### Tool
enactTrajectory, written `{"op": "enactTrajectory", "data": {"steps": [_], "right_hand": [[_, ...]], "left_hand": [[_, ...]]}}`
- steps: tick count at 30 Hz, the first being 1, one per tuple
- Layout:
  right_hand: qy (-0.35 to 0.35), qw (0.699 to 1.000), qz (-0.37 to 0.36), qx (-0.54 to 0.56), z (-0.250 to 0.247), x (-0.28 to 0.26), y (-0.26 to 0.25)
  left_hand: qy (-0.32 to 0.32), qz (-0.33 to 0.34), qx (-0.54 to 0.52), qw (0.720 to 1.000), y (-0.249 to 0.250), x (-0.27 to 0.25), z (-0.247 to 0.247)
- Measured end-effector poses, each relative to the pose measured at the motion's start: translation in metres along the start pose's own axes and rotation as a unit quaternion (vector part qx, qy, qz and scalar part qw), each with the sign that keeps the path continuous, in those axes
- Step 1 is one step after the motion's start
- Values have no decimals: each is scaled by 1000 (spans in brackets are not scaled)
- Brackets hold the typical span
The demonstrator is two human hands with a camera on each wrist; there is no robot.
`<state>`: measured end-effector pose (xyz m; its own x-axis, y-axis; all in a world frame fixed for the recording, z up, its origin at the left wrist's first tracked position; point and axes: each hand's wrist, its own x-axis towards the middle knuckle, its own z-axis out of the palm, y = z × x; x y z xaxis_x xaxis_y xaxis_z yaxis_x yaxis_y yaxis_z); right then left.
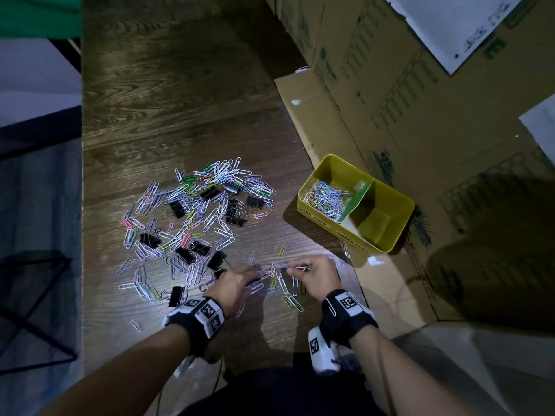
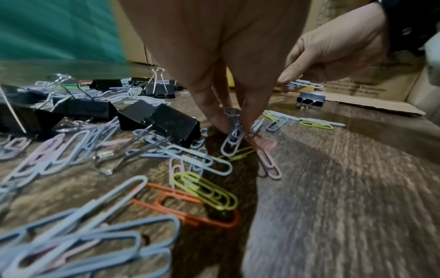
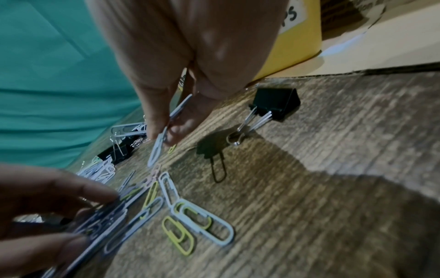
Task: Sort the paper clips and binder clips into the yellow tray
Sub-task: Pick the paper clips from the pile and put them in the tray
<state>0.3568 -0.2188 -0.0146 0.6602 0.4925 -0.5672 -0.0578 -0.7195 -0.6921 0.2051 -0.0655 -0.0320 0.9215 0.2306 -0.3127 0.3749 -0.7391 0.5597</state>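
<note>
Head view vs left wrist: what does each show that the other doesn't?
Only the head view: the yellow tray from above, its divider, paper clips in one compartment, the other compartment apparently empty, plus the full spread of clips and both wrist cameras.

Only the left wrist view: the left hand fingertips pinching a small bunch of paper clips upright on the table, and an orange clip up close.

Both: black binder clips, the wooden table, and the right hand pinching a clip.

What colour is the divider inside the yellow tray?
Green; the divider shows best in the head view.
</note>
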Motion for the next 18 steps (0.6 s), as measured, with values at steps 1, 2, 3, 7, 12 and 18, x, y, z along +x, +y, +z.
{"op": "enactTrajectory", "data": {"steps": [1,2,3,7,12,18], "right_hand": [[3,1000,1,5,0,1,0],[5,1000,1,14,-1,2,-1],[3,1000,-1,29,-2,2,-3],[7,995,-36,96,-13,0,-11],[54,974,-59,210,-39,-4,-29],[121,939,-88,311,-82,-4,-54]], "left_hand": [[3,-3,-9,1000,-2,1,-1],[9,-13,-23,1000,-1,2,-4],[22,-27,-45,998,-3,4,-6],[31,-123,-138,982,1,11,-22],[-31,-243,-363,899,9,25,-61],[-8,-151,-477,866,59,78,-130]]}}
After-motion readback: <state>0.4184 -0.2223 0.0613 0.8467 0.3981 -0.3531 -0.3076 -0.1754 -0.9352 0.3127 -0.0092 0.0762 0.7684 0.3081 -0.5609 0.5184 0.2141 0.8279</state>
